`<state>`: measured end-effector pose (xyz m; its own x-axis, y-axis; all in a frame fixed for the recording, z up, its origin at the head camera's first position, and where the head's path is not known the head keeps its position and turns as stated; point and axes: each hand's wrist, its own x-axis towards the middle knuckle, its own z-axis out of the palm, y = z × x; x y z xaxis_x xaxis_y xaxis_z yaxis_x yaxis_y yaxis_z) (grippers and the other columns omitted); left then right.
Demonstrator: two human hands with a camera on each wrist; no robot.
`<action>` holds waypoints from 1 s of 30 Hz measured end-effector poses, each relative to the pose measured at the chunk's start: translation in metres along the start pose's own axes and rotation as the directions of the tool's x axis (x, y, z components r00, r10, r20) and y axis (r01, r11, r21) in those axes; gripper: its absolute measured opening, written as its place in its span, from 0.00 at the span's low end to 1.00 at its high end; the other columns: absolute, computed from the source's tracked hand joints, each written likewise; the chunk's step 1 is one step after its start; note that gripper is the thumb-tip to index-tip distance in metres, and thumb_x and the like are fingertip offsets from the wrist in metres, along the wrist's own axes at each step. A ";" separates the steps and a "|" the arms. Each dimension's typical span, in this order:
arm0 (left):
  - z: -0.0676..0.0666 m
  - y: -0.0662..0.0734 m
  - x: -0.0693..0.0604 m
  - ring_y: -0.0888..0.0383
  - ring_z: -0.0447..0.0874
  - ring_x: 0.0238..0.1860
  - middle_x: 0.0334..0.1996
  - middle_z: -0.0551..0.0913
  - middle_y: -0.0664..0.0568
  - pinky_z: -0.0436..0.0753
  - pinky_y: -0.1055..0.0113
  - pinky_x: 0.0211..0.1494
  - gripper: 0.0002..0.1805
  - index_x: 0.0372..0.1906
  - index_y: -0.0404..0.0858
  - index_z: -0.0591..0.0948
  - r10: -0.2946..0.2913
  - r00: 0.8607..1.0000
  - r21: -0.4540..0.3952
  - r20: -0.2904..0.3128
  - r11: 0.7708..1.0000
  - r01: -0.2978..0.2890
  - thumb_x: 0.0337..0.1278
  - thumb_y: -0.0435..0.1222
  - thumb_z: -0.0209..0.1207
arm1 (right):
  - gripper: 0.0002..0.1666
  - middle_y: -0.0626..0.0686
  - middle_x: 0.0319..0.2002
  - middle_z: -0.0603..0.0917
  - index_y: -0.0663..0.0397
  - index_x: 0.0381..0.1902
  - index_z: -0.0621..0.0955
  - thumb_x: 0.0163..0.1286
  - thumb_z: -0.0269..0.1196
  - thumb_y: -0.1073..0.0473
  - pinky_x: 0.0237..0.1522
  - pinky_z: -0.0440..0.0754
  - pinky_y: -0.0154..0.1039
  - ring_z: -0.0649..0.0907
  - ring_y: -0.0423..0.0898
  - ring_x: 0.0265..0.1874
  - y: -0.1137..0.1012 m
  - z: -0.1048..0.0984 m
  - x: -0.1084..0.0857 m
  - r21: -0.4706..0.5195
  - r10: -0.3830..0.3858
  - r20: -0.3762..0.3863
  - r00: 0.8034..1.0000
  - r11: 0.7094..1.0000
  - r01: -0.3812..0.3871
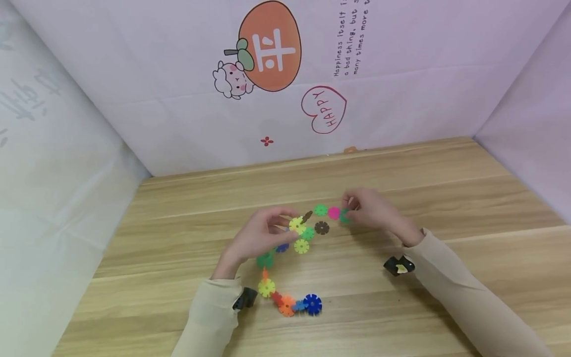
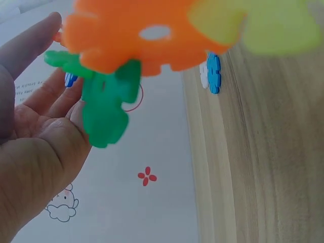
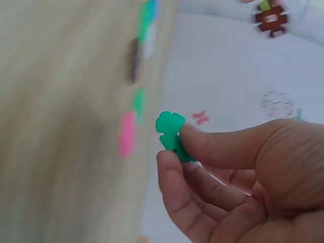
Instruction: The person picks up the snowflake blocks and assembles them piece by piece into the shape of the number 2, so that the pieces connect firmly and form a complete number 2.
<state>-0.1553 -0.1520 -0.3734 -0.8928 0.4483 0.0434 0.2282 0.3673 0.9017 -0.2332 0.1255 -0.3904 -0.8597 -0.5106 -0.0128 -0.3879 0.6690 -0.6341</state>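
Note:
My left hand [image 1: 263, 235] curls its fingers and thumb round the upper part of a chain of notched plastic discs, by a yellow disc [image 1: 297, 226]. The chain runs down past a green disc [image 1: 265, 260] and an orange disc [image 1: 287, 306] to a dark blue disc [image 1: 313, 304]. In the left wrist view a blurred orange disc [image 2: 136, 33] and a green disc [image 2: 106, 116] hang before the palm. My right hand [image 1: 372, 210] pinches a single green disc [image 3: 171, 132] between thumb and fingers, beside a pink disc [image 1: 334, 213].
Loose green [image 1: 320, 210], brown [image 1: 322, 228] and yellow-green [image 1: 301, 246] discs lie on the wooden table [image 1: 178, 213] near the hands. A printed white cloth [image 1: 187, 124] stands along the table's back edge, with more white cloth at both sides.

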 end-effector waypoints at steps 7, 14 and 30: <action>0.002 -0.001 -0.001 0.54 0.79 0.48 0.53 0.78 0.50 0.81 0.62 0.51 0.21 0.55 0.41 0.78 -0.041 0.999 -0.003 -0.015 0.999 0.041 0.55 0.37 0.67 | 0.07 0.52 0.31 0.85 0.56 0.36 0.76 0.63 0.65 0.66 0.30 0.79 0.39 0.84 0.49 0.30 -0.042 -0.004 -0.002 0.203 -0.073 -0.019 0.997 0.976 0.076; 0.005 -0.001 -0.002 0.56 0.80 0.47 0.51 0.79 0.52 0.82 0.62 0.48 0.21 0.56 0.45 0.78 -0.076 0.997 -0.008 -0.005 0.997 0.076 0.57 0.39 0.66 | 0.04 0.53 0.32 0.85 0.60 0.36 0.82 0.63 0.64 0.70 0.31 0.80 0.37 0.83 0.45 0.30 -0.056 -0.002 0.001 0.274 -0.175 -0.031 0.984 0.945 0.177; 0.005 -0.002 0.001 0.57 0.81 0.48 0.54 0.81 0.52 0.82 0.64 0.49 0.19 0.55 0.41 0.81 0.011 1.000 0.085 0.010 0.996 -0.012 0.58 0.38 0.64 | 0.08 0.55 0.37 0.86 0.61 0.37 0.86 0.64 0.62 0.72 0.29 0.82 0.38 0.82 0.46 0.26 -0.053 0.002 0.004 0.254 -0.259 -0.031 0.965 0.932 0.258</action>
<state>-0.1551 -0.1482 -0.3772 -0.8862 0.4607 0.0490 0.2711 0.4300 0.8612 -0.2155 0.0870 -0.3580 -0.7398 -0.6493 0.1763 -0.4992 0.3540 -0.7909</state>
